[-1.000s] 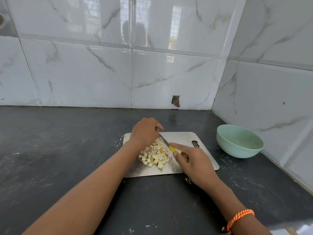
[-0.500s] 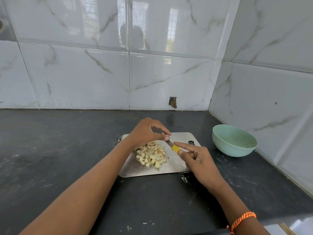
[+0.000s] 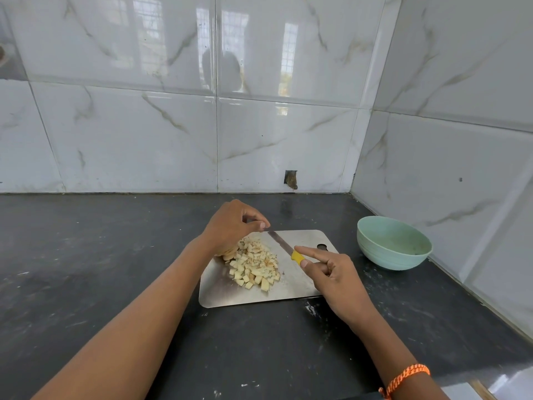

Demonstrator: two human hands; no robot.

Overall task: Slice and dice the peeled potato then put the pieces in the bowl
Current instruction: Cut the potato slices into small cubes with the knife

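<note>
Your right hand holds the knife by its yellow handle, grip closed around it, blade flat on the steel board. Your left hand pinches the blade tip. Diced potato lies heaped on the board; the green bowl stands apart on the bench.

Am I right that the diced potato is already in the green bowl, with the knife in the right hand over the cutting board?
Not quite. The head view shows the diced potato piled on the steel cutting board; the green bowl holds none. The rest stands: the right hand holds the yellow-handled knife over the board.
</note>
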